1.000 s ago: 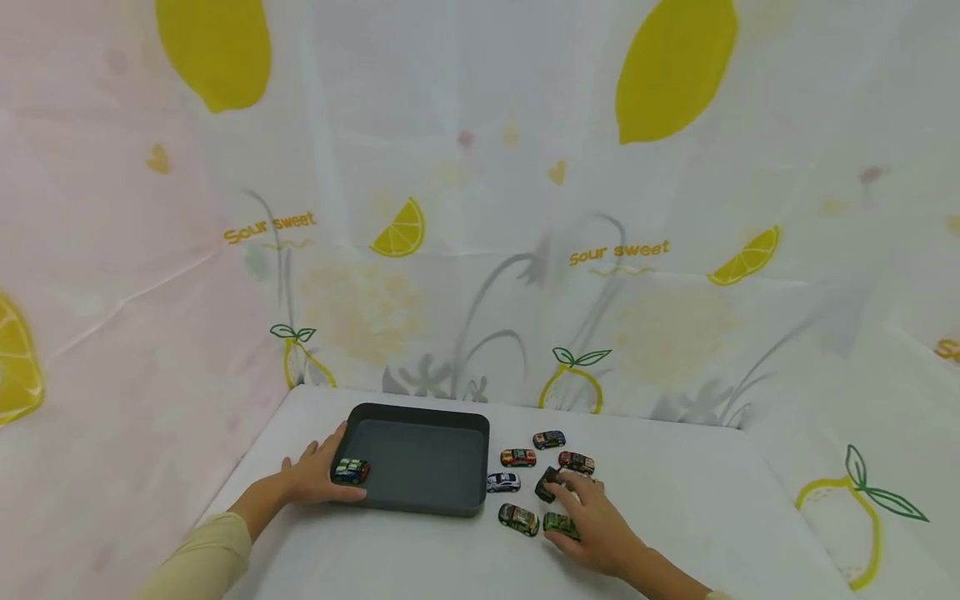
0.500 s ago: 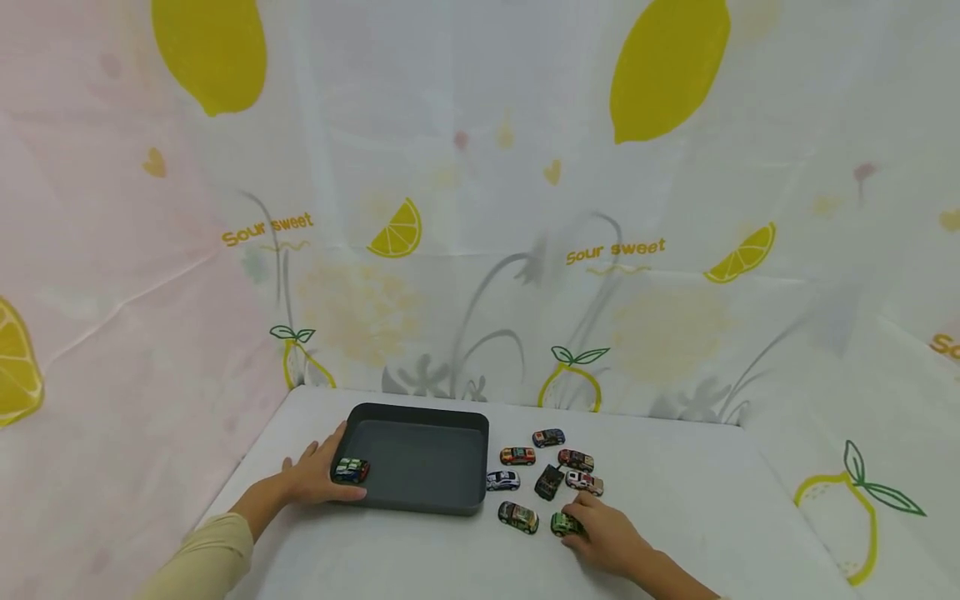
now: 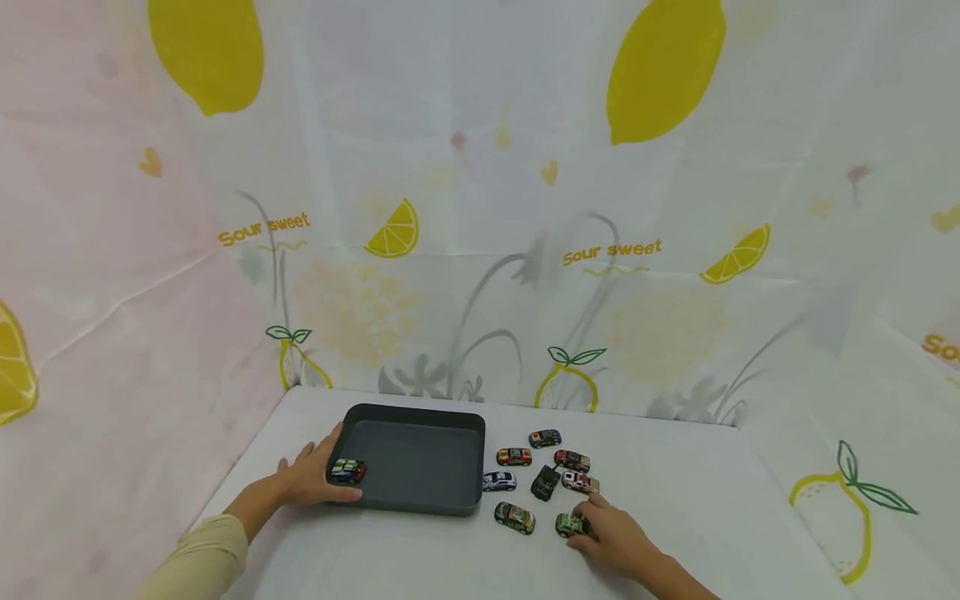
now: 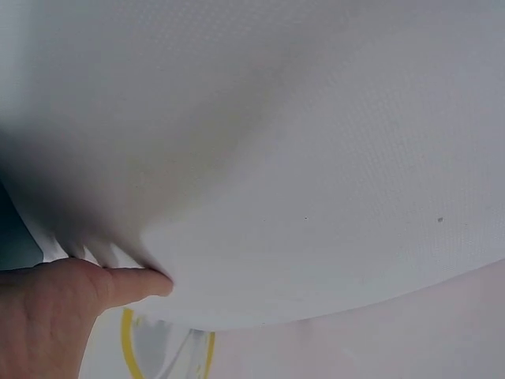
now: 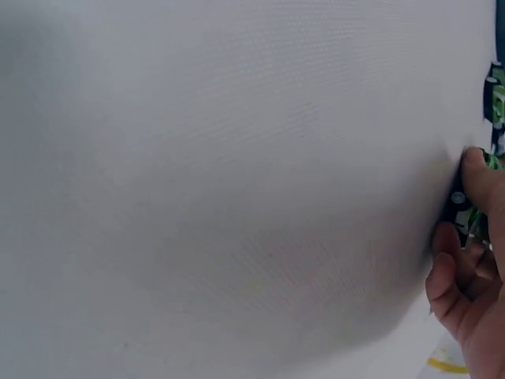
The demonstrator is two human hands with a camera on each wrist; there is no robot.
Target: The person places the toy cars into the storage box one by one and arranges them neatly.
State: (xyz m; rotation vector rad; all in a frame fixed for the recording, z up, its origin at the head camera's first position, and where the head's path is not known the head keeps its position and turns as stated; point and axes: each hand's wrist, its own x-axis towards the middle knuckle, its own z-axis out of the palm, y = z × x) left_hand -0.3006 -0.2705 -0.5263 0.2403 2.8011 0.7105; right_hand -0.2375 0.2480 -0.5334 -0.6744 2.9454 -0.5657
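My left hand (image 3: 309, 479) rests against the left end of a dark grey baking tray (image 3: 420, 506), with its thumb along the front wall. Inside that end sit small toy cars (image 3: 348, 471) in green, white, blue and red. To the right, my right hand (image 3: 617, 535) pinches a green toy car (image 3: 569, 525) low over the white table. The right wrist view shows the thumb and fingers on the sides of the green car (image 5: 458, 204), partly covering it. Only a dark corner of the tray (image 4: 14, 237) appears in the left wrist view.
Between the tray and my right hand several toy cars lie loose: a white one (image 3: 499, 481), a red one (image 3: 514, 457), a black one (image 3: 545, 482) and a camouflage-like one (image 3: 514, 517). A white-and-red car (image 3: 581, 482) lies just beyond the right hand. Lemon-printed cloth (image 3: 450, 333) stands behind.
My right hand has drawn back and to the right, sliding the green toy car away from the other cars and uncovering the black and white-and-red ones. The left hand stays at the tray.
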